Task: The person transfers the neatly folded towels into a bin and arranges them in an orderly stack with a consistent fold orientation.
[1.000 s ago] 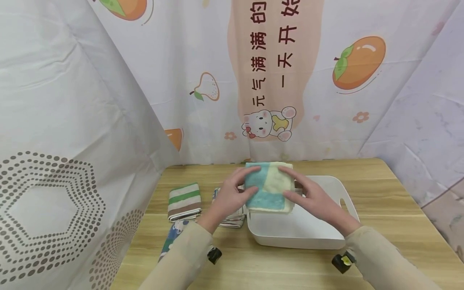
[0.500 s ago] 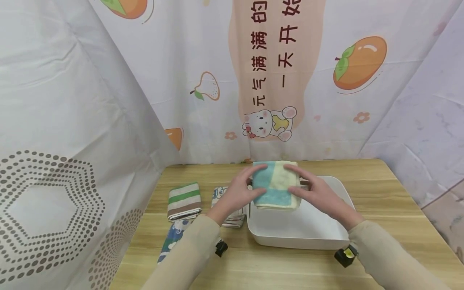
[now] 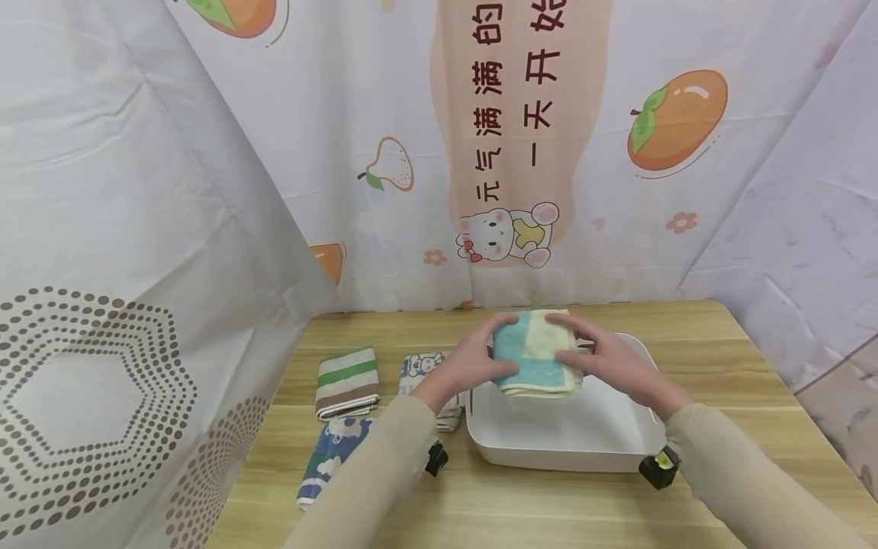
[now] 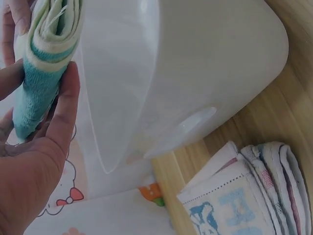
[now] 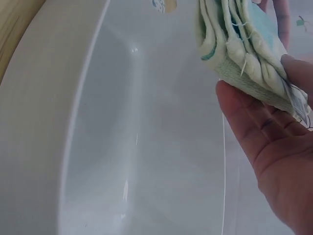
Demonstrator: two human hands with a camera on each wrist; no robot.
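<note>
A folded towel (image 3: 536, 352) in blue and cream checks is held above the white plastic basket (image 3: 542, 460). My left hand (image 3: 469, 364) grips its left edge, thumb on one side and fingers on the other. On the opposite edge, my right hand (image 3: 613, 362) holds it the same way. The left wrist view shows the towel's layered folds (image 4: 44, 58) between thumb and fingers. In the right wrist view the basket's inside (image 5: 151, 137) lies below the towel, and no other thing shows in it there.
Left of the basket lies a folded white patterned towel (image 3: 421, 364). Farther left are a green-and-brown striped towel (image 3: 347, 381) and a blue towel (image 3: 334, 450), the latter partly hidden by my left sleeve. A printed curtain (image 3: 384, 244) hangs behind the wooden table (image 3: 521, 511).
Both hands have carried the checked towel to the right, farther over the basket. More of the white patterned towel and the blue towel now shows beside my left arm.
</note>
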